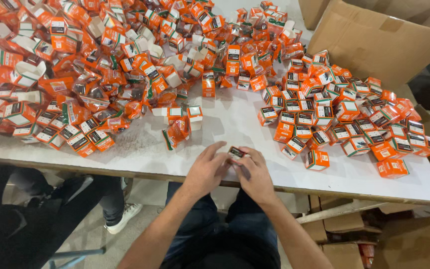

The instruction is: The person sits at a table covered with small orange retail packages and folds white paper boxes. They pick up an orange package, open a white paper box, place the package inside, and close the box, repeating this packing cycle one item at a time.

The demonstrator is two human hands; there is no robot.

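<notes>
Left hand (206, 169) and right hand (256, 175): both grip one small orange box (236, 152) at the table (225, 119) edge. Closed boxes (344, 119) heaped right; unfolded cartons (90, 69) heaped left.

1. My left hand (206, 169) sits just left of frame centre, palm down, fingers curled inward toward the right hand.
2. My right hand (256, 174) is just beside it, knuckles up, fingers bent.
3. Fingertips of both hands meet; they pinch a small box (236, 152) between them.
4. Left thumb tucked under, not clearly seen.
5. Both wrists straight, roughly level.
6. Left forearm runs in from bottom left, bare, angled up and right.
7. Right forearm runs in from bottom right, bare, angled up and left.
8. Forearms make a V that closes at the hands.
9. My legs show below, in dark trousers, seated.
</notes>
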